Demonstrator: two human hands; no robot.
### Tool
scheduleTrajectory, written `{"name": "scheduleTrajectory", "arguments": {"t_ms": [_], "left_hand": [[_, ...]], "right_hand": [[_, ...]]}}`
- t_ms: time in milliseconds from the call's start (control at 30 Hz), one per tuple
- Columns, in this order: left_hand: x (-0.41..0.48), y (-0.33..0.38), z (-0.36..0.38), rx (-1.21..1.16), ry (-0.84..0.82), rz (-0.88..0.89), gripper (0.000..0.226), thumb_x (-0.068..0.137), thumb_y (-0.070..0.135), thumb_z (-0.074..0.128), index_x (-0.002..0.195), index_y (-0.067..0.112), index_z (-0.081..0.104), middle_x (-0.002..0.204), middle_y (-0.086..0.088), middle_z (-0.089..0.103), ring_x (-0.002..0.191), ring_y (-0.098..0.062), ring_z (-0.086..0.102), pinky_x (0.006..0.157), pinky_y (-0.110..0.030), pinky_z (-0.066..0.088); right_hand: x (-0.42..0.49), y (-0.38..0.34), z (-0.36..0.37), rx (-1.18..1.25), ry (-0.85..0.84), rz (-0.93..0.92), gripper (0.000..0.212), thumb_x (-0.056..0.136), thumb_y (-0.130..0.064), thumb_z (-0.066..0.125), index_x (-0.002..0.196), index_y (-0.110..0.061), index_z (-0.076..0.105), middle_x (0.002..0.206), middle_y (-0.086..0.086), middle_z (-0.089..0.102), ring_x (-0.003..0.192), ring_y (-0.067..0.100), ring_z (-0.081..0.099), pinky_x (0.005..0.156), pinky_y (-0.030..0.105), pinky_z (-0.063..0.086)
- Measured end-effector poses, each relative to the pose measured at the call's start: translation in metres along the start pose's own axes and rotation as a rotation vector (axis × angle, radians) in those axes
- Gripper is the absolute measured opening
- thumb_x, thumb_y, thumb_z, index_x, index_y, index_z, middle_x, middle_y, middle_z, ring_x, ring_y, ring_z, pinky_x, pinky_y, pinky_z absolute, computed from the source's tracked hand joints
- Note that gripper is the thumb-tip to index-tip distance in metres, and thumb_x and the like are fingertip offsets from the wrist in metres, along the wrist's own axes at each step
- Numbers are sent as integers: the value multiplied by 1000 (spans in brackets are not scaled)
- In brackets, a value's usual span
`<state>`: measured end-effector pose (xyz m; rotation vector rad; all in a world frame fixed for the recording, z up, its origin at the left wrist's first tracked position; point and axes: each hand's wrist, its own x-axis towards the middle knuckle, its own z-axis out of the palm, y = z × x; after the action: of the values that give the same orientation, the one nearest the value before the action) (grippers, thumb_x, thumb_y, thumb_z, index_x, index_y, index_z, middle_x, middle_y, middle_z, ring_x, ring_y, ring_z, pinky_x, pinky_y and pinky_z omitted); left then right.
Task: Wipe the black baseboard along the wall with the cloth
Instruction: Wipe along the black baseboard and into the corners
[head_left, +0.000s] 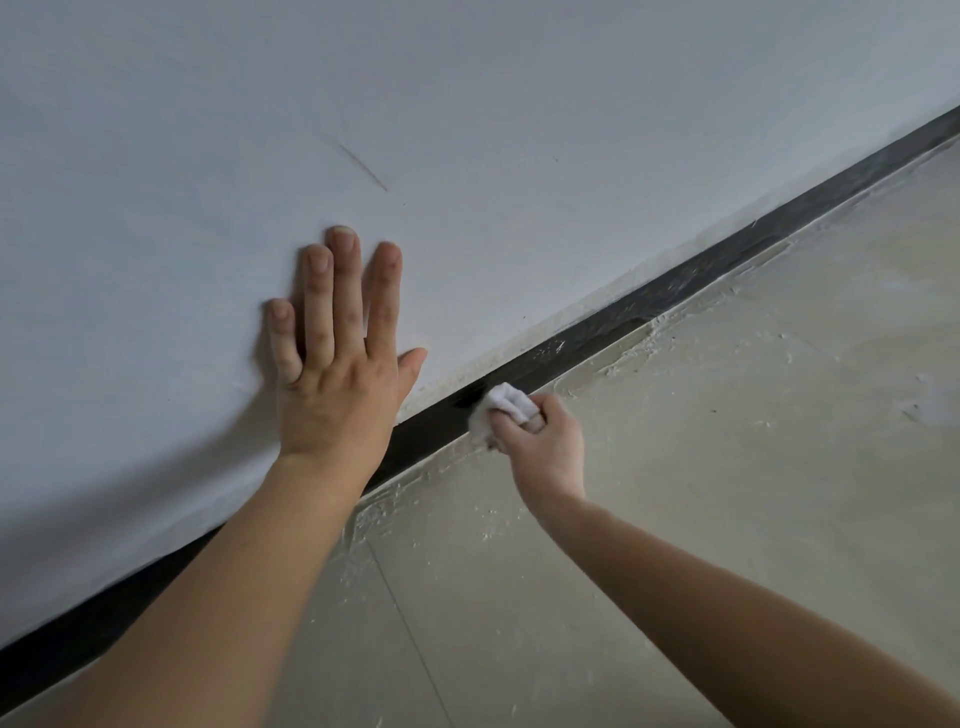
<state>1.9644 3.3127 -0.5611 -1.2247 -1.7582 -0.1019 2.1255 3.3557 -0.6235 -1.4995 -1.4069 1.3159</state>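
The black baseboard (691, 280) runs diagonally from lower left to upper right along the foot of the white wall (467, 104). My right hand (540, 441) grips a small bunched white cloth (501, 408) and presses it against the baseboard near the middle of the view. My left hand (337, 364) lies flat on the wall above the baseboard, fingers spread, holding nothing. White smears and dust streaks mark the baseboard to the right of the cloth; the stretch to its left looks darker. My left forearm hides part of the strip.
The beige tiled floor (753, 467) fills the lower right, with rough dried plaster or grout splatter along its joint with the baseboard. A thin scratch (363, 166) marks the wall above my left hand.
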Motion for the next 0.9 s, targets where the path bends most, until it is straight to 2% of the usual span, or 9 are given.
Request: {"name": "scheduleTrajectory", "arguments": {"t_ms": [100,200,300,400,533,667,700,833,900], "left_hand": [[-1,0,0,12,1,5,99,89,61,47,153,8,-8,151,-20,-30,141,-29,-29,114,-44,-15],[-1,0,0,10,2,2,99,89,61,48,153,8,-7,151,-20,-30,141,-29,-29,114,-44,-15],[0,0,1,22,6,3,100,89,62,48,153,8,-7,151,-21,-30,141,-30,-29,114,-45,-16],[0,1,0,15,2,0,103,87,61,51,153,8,-8,151,-20,-31,140,-29,-30,113,-44,-17],[0,2,0,-7,-12,-9,103,87,58,53,152,9,-10,150,-20,-33,139,-29,-32,112,-45,-19],[0,1,-1,-26,-24,-10,102,88,56,53,152,8,-9,149,-20,-34,139,-29,-33,112,-45,-20],[-1,1,0,-36,-20,-10,102,88,56,53,152,8,-9,149,-20,-34,139,-29,-33,112,-45,-20],[-1,4,2,-17,8,-9,100,88,58,51,153,7,-5,151,-22,-29,140,-32,-30,113,-46,-17],[0,5,2,-19,11,-8,99,88,58,50,153,7,-4,152,-22,-28,141,-32,-29,113,-46,-17]], "right_hand": [[-4,-10,9,-28,-76,-125,17,83,-22,71,86,-12,58,68,-9,57,55,-4,49,49,12,40],[6,-18,3,13,-43,-117,17,79,-16,74,86,-11,59,65,-13,63,58,-5,54,54,11,44],[20,-22,-10,7,-37,-128,16,78,-6,72,86,-5,58,57,-25,63,56,-10,56,57,7,44],[34,-22,-21,-59,25,-150,15,79,-5,70,85,-7,57,57,-17,60,53,-14,52,52,3,39],[50,-20,-30,-124,86,-113,15,79,-9,70,88,-9,58,66,-11,57,56,-3,50,49,6,39],[65,-26,-47,-108,312,19,14,87,-15,65,94,-8,56,71,-4,56,63,11,53,48,17,38],[64,-25,-51,-144,293,13,13,87,-16,65,94,-9,55,70,-4,55,61,10,52,46,16,36],[44,-22,-39,-385,-21,-137,14,83,-17,68,85,-10,55,65,-5,51,55,6,41,43,11,32],[47,-23,-30,-344,-2,-126,14,81,-15,69,82,-11,55,64,-5,50,55,6,41,43,12,31]]}}
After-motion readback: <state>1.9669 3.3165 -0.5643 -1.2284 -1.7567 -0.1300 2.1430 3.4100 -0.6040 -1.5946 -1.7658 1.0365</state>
